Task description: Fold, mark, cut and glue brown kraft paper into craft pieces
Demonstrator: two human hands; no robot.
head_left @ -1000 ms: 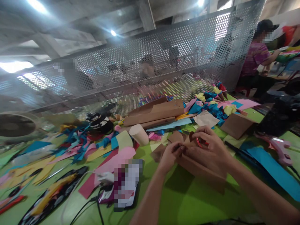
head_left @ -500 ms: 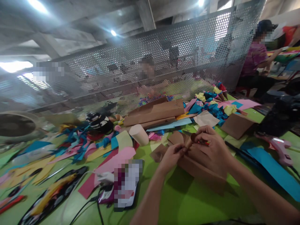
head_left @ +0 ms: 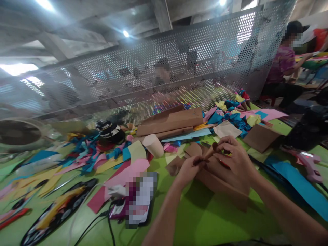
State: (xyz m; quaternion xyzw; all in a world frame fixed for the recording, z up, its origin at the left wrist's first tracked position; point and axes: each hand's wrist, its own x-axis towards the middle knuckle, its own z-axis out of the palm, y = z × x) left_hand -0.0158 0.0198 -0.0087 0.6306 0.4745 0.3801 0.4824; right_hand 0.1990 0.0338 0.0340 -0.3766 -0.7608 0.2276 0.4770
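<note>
A small piece of brown paper (head_left: pixel 210 152), rolled into a narrow cone, is held between both hands. My left hand (head_left: pixel 190 168) pinches its lower, pointed end, fingertips pressed together. At the wider upper end, my right hand (head_left: pixel 233 158) has its fingers curled round the paper. Something small, red and yellow shows within the right hand; its kind is unclear. Under the hands lies a folded larger sheet of brown paper (head_left: pixel 220 188), partly hidden by them. Brown paper cut pieces (head_left: pixel 192 150) lie just beyond the left hand.
On the green table (head_left: pixel 200 222) are a phone (head_left: pixel 143 198), a white paper roll (head_left: pixel 153 146), a pink glue gun (head_left: pixel 309 164), blue paper (head_left: pixel 302 181) and coloured scraps. A perforated metal screen (head_left: pixel 179 68) stands behind. Another person (head_left: pixel 282 61) sits at right.
The right hand has shifted slightly and the rolled paper between the hands shows more. The whole view has moved a little; the left hand keeps its pinch.
</note>
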